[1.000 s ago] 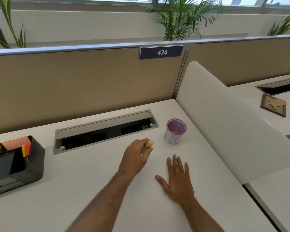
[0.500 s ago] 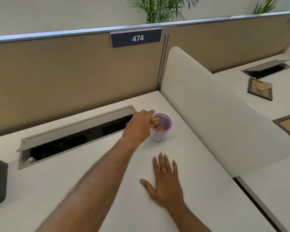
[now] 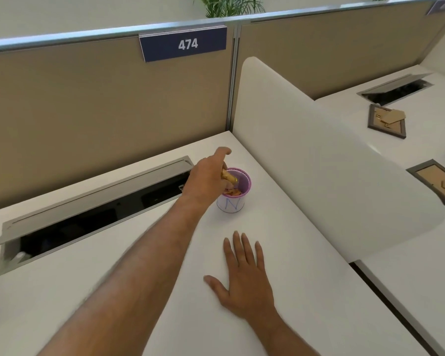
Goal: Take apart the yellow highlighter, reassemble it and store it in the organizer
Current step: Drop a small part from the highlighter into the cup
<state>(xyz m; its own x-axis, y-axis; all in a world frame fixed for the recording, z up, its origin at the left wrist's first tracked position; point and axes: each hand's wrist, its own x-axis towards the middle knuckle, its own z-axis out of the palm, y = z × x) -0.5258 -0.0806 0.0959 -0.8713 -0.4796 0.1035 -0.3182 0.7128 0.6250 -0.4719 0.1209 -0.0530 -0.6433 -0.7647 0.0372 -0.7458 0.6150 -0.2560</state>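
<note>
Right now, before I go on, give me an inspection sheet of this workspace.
Surface: white desk, mostly bare.
Job's things: yellow highlighter tilted over the purple cup; orange bits lie inside it.
Clutter: picture frames on the next desk.
Hands: left hand holds the highlighter at the cup's rim; right hand flat on the desk, empty.
Cables: none seen; cable tray open.
Surroundings: partition, sign 474, plant behind.
</note>
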